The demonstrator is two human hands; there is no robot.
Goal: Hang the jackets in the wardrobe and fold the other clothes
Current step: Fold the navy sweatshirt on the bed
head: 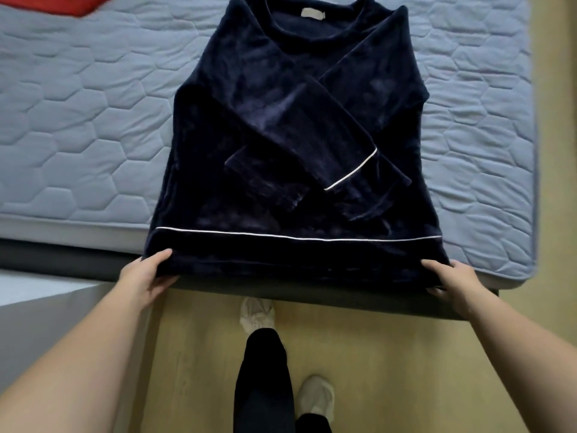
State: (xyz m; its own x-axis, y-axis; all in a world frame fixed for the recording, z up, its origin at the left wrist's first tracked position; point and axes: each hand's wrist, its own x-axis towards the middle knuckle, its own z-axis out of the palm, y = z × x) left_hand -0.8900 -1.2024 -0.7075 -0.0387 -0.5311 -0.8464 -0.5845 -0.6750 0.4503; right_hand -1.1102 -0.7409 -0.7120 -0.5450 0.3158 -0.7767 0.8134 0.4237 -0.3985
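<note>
Head view: both hands' fingertips are hidden under the hem of the navy sweater (290, 126). A red cloth (62, 4) beyond the left fingers is cut off by the top edge. The left hand (146, 276) pinches the hem's left corner, thumb on top, and the right hand (452, 282) pinches the right corner likewise. The sweater lies flat on the quilted mattress (78, 120) just beyond the fingers, sleeves crossed.

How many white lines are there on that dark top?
2: a hem line across the dark top, and a cuff line on one sleeve. The other cuff may hide another.
</note>
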